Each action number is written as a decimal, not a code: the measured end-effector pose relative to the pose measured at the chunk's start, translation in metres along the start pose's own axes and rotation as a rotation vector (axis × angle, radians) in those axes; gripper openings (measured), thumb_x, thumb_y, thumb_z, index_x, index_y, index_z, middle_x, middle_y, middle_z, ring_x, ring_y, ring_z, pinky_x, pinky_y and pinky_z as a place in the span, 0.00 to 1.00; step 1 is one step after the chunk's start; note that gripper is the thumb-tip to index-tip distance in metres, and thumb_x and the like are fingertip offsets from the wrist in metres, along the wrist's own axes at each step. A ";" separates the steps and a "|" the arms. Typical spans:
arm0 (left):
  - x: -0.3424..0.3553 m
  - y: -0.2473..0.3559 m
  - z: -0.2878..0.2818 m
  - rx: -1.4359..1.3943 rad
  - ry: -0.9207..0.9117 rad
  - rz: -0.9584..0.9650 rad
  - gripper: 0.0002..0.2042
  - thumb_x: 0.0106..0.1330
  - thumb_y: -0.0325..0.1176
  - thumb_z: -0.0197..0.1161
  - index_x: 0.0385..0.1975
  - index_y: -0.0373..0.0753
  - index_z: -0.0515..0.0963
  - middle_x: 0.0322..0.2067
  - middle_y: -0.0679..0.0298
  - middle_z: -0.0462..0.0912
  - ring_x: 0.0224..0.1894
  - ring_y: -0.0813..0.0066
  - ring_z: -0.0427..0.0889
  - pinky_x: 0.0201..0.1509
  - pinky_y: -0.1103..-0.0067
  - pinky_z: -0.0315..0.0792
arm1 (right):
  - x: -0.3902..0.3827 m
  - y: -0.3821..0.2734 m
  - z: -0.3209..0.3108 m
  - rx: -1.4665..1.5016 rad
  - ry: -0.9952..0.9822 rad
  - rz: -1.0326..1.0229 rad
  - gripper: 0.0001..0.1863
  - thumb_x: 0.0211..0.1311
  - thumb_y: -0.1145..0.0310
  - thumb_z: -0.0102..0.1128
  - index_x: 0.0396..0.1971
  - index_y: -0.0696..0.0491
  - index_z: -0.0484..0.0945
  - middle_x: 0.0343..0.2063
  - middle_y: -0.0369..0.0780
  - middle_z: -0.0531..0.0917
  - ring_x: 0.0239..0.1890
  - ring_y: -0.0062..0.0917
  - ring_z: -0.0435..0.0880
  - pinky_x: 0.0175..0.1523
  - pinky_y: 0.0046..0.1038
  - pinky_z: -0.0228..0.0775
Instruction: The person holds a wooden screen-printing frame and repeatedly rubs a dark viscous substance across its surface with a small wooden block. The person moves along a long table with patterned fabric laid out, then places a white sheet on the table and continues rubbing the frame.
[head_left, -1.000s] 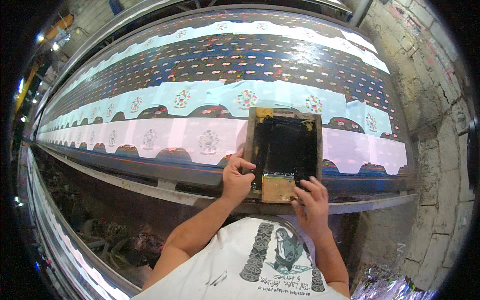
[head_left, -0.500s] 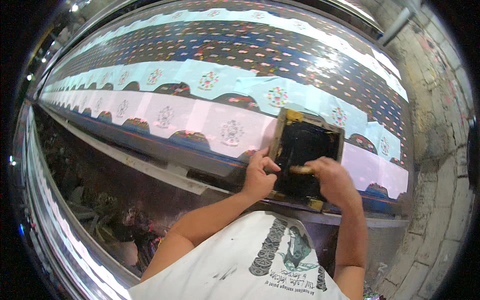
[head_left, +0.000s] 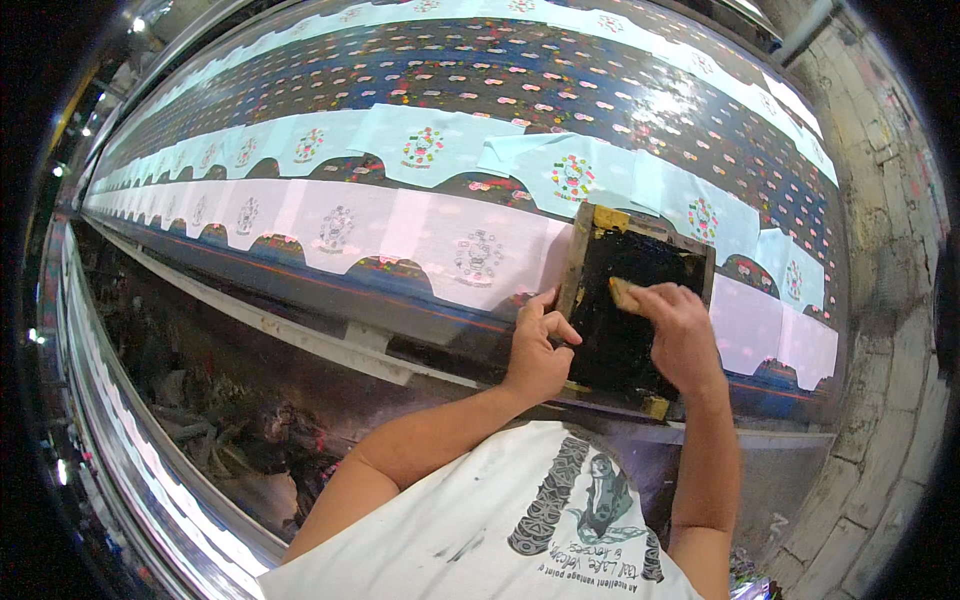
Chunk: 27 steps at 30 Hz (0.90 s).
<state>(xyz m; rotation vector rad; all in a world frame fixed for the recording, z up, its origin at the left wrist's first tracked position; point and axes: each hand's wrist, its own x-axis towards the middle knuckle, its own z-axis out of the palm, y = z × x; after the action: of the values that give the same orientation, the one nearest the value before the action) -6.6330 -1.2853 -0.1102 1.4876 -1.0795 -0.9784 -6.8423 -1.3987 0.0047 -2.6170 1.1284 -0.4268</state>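
A screen printing frame lies on the pink cloth at the near edge of the long table, its mesh covered with black ink and yellow tape at its corners. My left hand is closed on the frame's left rail, fingers bent around it. In my right hand is a small tan squeegee, pinched over the upper middle of the black mesh. Just left of the frame, a pink cloth panel bears dark outlined prints. Beyond it, light blue panels carry coloured prints.
The long printing table has a dark surface dotted with small pink marks, and another row of light blue panels at its far side. A ledge runs along the near edge. A block wall stands at the right.
My right hand has pushed the squeegee away from me, up the mesh. My left hand stays on the frame's left rail. The whole view has shifted slightly.
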 end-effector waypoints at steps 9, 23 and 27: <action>0.000 0.008 -0.003 0.027 -0.002 0.037 0.07 0.54 0.15 0.67 0.28 0.37 0.84 0.73 0.42 0.72 0.78 0.40 0.69 0.84 0.57 0.58 | -0.080 -0.059 0.011 -0.003 -0.028 0.016 0.27 0.55 0.77 0.69 0.58 0.50 0.88 0.50 0.42 0.88 0.52 0.44 0.87 0.59 0.45 0.78; 0.003 0.006 0.005 -0.032 0.049 0.146 0.11 0.51 0.13 0.65 0.33 0.35 0.82 0.70 0.37 0.77 0.79 0.44 0.72 0.84 0.61 0.58 | -0.171 -0.029 0.017 0.472 0.458 0.583 0.24 0.68 0.68 0.77 0.62 0.54 0.86 0.65 0.49 0.84 0.71 0.51 0.80 0.78 0.52 0.68; -0.001 0.038 0.036 -0.203 0.004 0.174 0.14 0.52 0.10 0.63 0.35 0.37 0.80 0.78 0.37 0.71 0.83 0.47 0.68 0.86 0.63 0.56 | -0.200 0.000 0.016 0.462 0.473 0.468 0.22 0.67 0.71 0.75 0.60 0.55 0.87 0.62 0.47 0.88 0.71 0.48 0.81 0.81 0.50 0.65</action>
<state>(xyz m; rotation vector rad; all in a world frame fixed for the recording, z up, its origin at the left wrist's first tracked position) -6.6730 -1.2967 -0.0788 1.2097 -1.0548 -0.9326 -6.9673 -1.2496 -0.0427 -1.8263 1.5091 -1.0804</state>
